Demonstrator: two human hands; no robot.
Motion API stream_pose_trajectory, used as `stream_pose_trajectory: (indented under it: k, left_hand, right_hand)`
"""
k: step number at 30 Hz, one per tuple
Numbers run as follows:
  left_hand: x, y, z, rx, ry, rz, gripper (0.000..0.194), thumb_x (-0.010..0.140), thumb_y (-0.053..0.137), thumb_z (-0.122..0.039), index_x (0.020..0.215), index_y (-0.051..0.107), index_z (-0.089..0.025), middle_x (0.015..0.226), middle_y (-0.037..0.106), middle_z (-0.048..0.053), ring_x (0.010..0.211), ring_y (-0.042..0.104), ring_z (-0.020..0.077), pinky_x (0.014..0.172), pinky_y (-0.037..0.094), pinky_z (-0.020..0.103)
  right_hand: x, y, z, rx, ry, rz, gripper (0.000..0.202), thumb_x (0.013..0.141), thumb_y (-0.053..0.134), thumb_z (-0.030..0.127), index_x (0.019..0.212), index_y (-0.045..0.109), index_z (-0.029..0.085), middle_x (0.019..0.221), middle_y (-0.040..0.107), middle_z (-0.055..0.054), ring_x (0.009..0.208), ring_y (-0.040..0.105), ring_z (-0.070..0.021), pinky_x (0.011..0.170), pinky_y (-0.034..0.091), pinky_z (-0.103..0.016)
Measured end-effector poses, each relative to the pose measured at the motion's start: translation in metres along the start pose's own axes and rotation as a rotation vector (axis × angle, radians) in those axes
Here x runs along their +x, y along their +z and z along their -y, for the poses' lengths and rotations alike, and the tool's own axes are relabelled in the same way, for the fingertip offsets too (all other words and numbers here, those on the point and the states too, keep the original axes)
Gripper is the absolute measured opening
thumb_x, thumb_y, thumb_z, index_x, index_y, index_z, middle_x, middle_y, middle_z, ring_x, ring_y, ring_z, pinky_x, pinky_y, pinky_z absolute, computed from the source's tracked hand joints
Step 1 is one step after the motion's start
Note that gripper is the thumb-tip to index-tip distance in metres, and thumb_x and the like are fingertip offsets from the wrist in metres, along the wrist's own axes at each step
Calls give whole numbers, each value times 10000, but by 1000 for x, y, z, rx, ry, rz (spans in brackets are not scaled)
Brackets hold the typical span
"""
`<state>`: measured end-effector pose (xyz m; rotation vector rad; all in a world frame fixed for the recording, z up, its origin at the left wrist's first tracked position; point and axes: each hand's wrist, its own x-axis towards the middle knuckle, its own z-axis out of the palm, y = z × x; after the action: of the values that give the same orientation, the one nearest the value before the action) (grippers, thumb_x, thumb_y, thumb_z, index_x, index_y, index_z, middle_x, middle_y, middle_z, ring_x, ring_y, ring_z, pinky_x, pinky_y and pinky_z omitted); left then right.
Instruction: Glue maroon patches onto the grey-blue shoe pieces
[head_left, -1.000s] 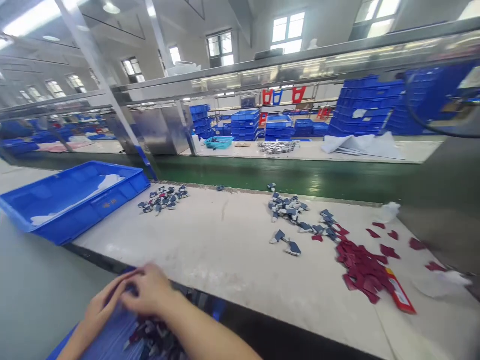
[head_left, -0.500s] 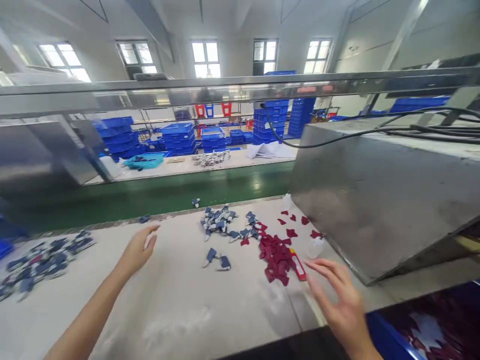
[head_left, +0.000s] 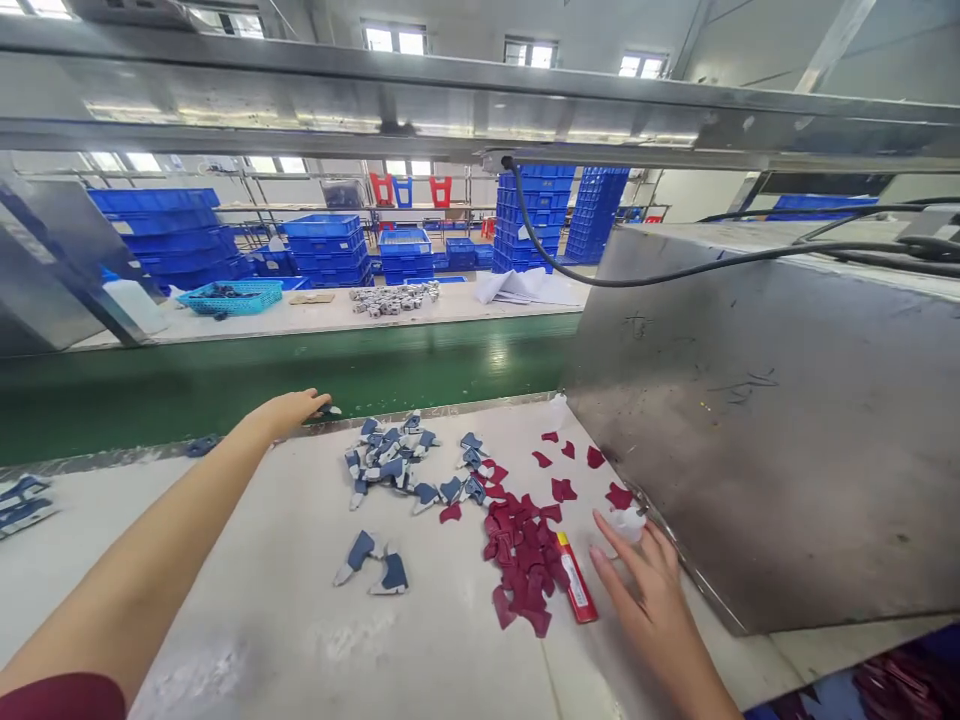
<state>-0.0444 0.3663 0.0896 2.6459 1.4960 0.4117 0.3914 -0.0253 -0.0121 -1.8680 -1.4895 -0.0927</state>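
Note:
My left hand (head_left: 296,408) reaches to the near edge of the green belt, its fingers closed on a small blue-and-white piece (head_left: 330,410) that shows past the fingertips. Close by lies a pile of similar blue-and-white pieces (head_left: 390,455), with two more (head_left: 390,572) in front. My right hand (head_left: 645,570) is open, fingers spread above the white table (head_left: 450,650). Just left of it lies a flat red stick with a yellow end and white label (head_left: 576,580), beside a heap of dark red pieces (head_left: 521,550). Near its fingertips is a crumpled whitish scrap (head_left: 627,522).
A large metal housing (head_left: 750,430) bounds the right side, with a black cable (head_left: 637,283) drooping over it. A metal beam (head_left: 420,95) crosses above the green belt (head_left: 420,365). Across the belt are a turquoise basket (head_left: 236,297) and stacked blue crates (head_left: 326,245).
My left hand has moved forward to the belt's edge and closed on the blue-and-white piece there. My right hand has spread its fingers near the whitish scrap. The view has tipped downward.

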Motion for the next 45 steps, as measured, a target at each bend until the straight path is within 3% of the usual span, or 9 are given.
stream_pose_trajectory:
  k: [4,6,10,14,20,24,28,37,45]
  left_hand:
    - [-54,-8,-28,-10,20,-32,324,914,433,-342,1129,595,-161,1080,612,132,931,629,270,846,487,381]
    - [-104,-4,-56,-44,46,-66,326,943,403,-387,1162,547,-193,1237,538,145,1135,559,282,960,457,405]
    - [-216,17,-130,-205,86,-26,185,953,453,-310,1098,551,-250,1357,433,123,1257,465,293,1022,421,462]
    - [-277,42,-190,-460,-118,-35,194,966,464,-295,1154,506,-280,1201,476,97,1165,503,252,977,453,415]
    - [-298,67,-219,-746,-361,-97,165,951,505,-302,1115,516,-283,1094,583,58,1074,556,235,956,436,405]
    - [-306,68,-220,-561,-293,-67,171,912,540,-239,1065,593,-292,1054,667,45,1083,561,283,961,367,486]
    - [-305,68,-219,-480,-224,-79,200,908,563,-249,1093,615,-305,1065,717,43,1148,527,313,953,308,500]
    - [-306,72,-219,-548,-248,-174,102,834,648,-215,900,663,-292,919,754,-3,951,658,266,945,277,455]
    - [-305,75,-217,-647,-318,-175,110,769,709,-200,829,697,-291,889,764,-3,968,682,280,971,281,493]
  right_hand:
    - [-7,-7,22,110,-32,-177,509,876,623,456,1335,574,242,1174,636,-113,1135,579,-313,973,471,-530]
    - [-20,-5,43,236,4,-291,510,827,710,394,1288,588,213,1116,685,-104,1038,643,-286,973,482,-501]
    - [-47,12,91,459,282,-475,551,713,830,371,1178,612,168,793,721,-43,738,690,-231,797,572,-401]
    - [-58,24,121,579,298,-277,426,745,802,368,1079,646,155,699,729,-40,600,695,-206,630,585,-325]
    - [-61,33,131,718,111,-67,374,802,693,454,1018,723,150,925,758,-123,786,730,-260,663,593,-353]
    - [-65,38,145,764,112,-45,387,818,649,453,1030,732,141,962,747,-135,827,719,-269,695,588,-363]
    - [-65,41,164,719,129,-6,320,786,695,405,992,708,161,860,734,-84,696,696,-213,585,567,-293]
    - [-67,44,174,721,37,-31,182,796,686,331,882,684,170,708,686,-36,571,652,-180,498,521,-266]
    - [-66,42,173,661,-35,-6,164,813,661,318,886,671,172,669,656,-28,540,624,-168,473,488,-259]
